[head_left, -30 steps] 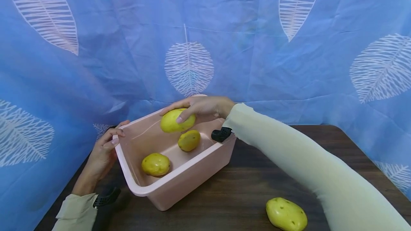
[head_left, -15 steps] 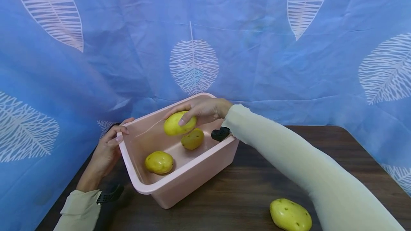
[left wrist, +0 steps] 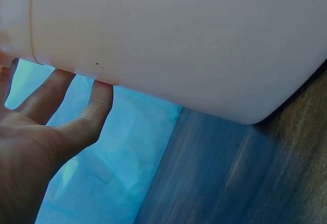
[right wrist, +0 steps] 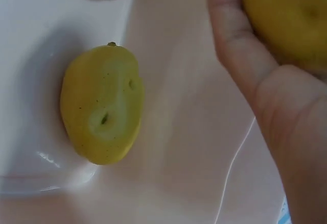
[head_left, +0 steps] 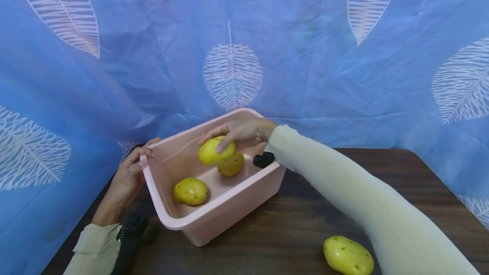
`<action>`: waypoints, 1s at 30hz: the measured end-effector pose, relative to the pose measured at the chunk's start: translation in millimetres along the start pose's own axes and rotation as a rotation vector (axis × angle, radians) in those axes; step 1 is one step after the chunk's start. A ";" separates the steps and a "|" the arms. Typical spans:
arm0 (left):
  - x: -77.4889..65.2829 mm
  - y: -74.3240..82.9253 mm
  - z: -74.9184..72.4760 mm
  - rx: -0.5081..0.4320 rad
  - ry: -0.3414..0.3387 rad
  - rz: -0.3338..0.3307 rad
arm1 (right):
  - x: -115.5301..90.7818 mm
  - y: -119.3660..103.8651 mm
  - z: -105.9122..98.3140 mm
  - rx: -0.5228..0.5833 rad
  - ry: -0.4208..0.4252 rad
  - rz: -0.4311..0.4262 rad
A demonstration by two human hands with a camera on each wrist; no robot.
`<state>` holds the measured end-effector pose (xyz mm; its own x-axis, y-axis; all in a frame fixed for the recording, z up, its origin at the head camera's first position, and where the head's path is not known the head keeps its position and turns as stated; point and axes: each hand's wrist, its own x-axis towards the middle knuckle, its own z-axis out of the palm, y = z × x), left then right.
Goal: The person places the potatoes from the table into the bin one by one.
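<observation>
Over dark wood point(head_left: 290, 228), before blue cloth point(head_left: 298, 75): hands point(head_left: 127, 176) point(head_left: 248, 132) round bin rim point(head_left: 229, 196) (left), potato point(head_left: 212, 152) (right).

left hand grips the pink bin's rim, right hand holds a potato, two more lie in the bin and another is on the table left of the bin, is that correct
Not quite: the loose potato on the table lies to the right of the pink bin, not the left, as the head view shows. The rest of your statement holds.
</observation>
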<state>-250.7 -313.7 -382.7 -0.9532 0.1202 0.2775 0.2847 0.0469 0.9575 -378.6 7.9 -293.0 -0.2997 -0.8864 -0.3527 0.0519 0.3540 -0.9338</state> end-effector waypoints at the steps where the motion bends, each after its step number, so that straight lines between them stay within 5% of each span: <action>1: 0.3 0.2 0.0 -0.002 -0.002 0.001 | -0.6 0.0 0.2 0.004 0.009 0.008; 18: -0.9 0.7 1.3 -0.013 -0.006 0.001 | -9.7 -6.9 -0.6 0.063 0.053 -0.037; 30: 0.5 -0.9 0.1 -0.018 -0.007 0.007 | -37.9 -26.5 -0.9 -0.057 0.091 -0.085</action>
<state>-251.4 -313.6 -383.4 -0.9505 0.1274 0.2834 0.2891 0.0281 0.9569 -369.5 32.3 -254.9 -0.3855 -0.8844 -0.2629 -0.0313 0.2973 -0.9543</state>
